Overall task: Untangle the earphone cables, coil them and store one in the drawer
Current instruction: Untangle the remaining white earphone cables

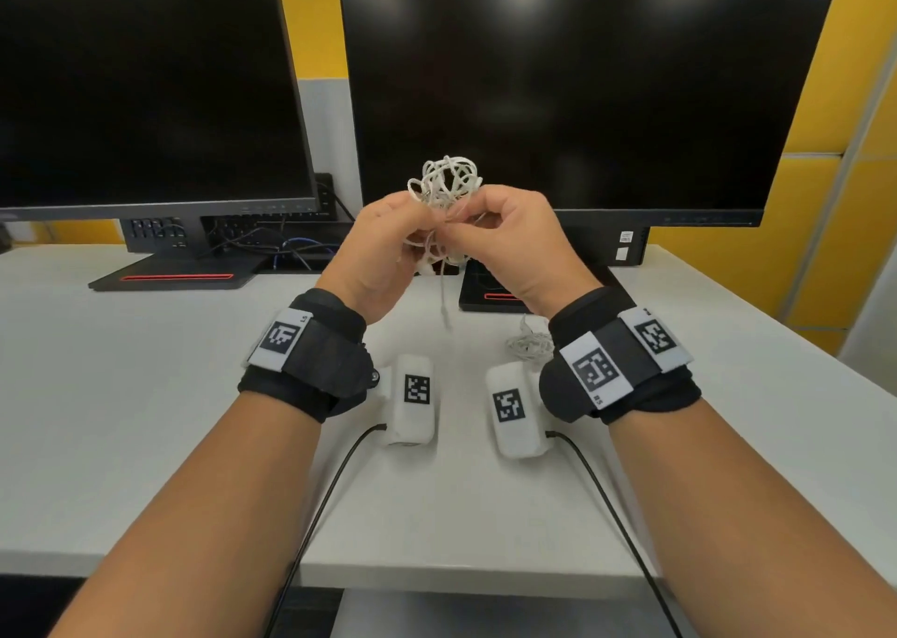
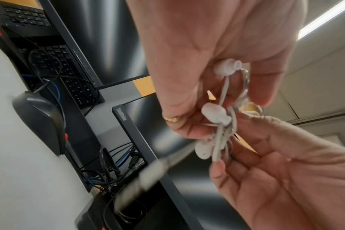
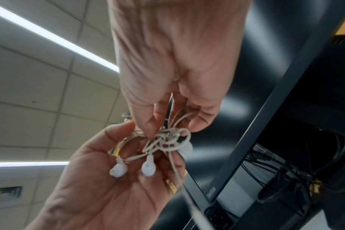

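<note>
While raised above the table (image 1: 145, 394), both hands pinch one tangled earphone cable (image 1: 446, 186).
Left hand (image 1: 383, 249) and right hand (image 1: 514, 244) grip its strands; knot interior unreadable, second cable (image 1: 529, 341) half hidden behind right wrist.

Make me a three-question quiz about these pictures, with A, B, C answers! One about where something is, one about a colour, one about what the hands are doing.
1. Where is the second cable bundle?
A. On the table
B. On a monitor
C. On the floor

2. What colour is the tangled earphone cable?
A. Red
B. White
C. Green

3. What are the left hand and right hand doing?
A. Resting flat
B. Typing
C. Both pinching the tangle

Answers: 1 A, it lies on the table by the right wrist. 2 B, every strand looks white. 3 C, fingers of both hands curl round the strands, held above the table.
</note>
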`<state>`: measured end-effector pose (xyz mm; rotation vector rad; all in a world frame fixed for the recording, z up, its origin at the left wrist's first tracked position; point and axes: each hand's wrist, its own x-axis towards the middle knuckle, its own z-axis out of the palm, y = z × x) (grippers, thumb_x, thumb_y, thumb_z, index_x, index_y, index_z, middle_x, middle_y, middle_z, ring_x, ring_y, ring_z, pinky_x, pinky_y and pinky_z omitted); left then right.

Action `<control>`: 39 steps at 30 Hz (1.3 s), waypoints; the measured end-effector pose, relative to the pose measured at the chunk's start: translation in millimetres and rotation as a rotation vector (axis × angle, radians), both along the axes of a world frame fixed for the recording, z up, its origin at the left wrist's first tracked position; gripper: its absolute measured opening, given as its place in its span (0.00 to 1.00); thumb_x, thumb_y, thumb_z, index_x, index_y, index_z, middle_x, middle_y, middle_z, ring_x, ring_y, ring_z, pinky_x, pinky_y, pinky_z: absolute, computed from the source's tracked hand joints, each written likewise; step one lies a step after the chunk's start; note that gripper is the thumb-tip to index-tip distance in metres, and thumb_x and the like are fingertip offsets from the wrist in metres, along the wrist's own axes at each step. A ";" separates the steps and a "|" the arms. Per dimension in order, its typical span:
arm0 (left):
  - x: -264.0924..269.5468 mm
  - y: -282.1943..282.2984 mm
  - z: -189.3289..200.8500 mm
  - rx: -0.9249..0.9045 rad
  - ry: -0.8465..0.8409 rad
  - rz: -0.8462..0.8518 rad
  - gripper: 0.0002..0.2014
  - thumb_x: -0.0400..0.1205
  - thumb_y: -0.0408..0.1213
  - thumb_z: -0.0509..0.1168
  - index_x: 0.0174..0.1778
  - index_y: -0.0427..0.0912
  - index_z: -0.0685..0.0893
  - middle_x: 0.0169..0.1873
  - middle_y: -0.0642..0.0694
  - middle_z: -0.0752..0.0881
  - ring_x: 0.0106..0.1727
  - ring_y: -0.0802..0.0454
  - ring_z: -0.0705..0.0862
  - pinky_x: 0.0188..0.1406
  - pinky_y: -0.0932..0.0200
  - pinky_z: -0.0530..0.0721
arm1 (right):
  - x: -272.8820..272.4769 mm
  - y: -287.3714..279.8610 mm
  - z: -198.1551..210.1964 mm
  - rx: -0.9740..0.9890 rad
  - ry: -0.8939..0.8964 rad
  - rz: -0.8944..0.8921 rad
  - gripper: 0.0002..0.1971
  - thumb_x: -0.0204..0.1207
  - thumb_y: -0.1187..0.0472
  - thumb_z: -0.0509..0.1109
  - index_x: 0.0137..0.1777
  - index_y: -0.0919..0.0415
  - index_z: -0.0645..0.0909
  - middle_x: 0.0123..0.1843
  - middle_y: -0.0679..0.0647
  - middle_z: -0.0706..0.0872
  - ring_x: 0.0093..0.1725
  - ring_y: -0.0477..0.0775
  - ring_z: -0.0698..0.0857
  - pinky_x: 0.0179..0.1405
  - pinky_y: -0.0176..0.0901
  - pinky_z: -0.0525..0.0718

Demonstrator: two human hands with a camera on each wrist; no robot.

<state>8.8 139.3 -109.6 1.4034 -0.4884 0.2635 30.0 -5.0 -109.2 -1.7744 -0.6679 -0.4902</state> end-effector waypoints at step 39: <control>2.7 -7.2 -2.2 0.047 -0.040 0.124 0.14 0.81 0.19 0.59 0.53 0.43 0.78 0.50 0.47 0.88 0.48 0.56 0.88 0.46 0.63 0.86 | 0.8 -13.8 8.1 0.072 0.230 -0.005 0.05 0.75 0.73 0.69 0.46 0.65 0.84 0.37 0.61 0.87 0.32 0.50 0.87 0.35 0.41 0.88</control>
